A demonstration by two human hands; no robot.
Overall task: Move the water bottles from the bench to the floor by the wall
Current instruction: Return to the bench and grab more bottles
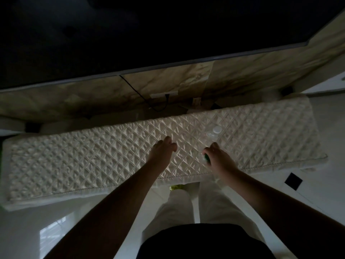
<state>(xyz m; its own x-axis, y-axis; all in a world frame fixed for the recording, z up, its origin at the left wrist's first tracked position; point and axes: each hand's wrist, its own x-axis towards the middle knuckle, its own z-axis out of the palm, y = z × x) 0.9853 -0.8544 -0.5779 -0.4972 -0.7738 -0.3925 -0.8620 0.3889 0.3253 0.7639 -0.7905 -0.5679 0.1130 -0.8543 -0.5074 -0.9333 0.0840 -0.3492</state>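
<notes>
Both hands [190, 154] over bench [74, 161] front edge.

- I have one view only, from the camera worn on the person's head, wide-angle with edges that bend.
- It looks steeply down and forward, past the person's torso and legs to the quilted worktop [112, 161] crossing the middle of the frame.
- Both forearms reach in from the bottom edge, so the worktop sits close.
- Farther off, at the top, a marbled wall [177, 75] and a dark screen [149, 30].
</notes>
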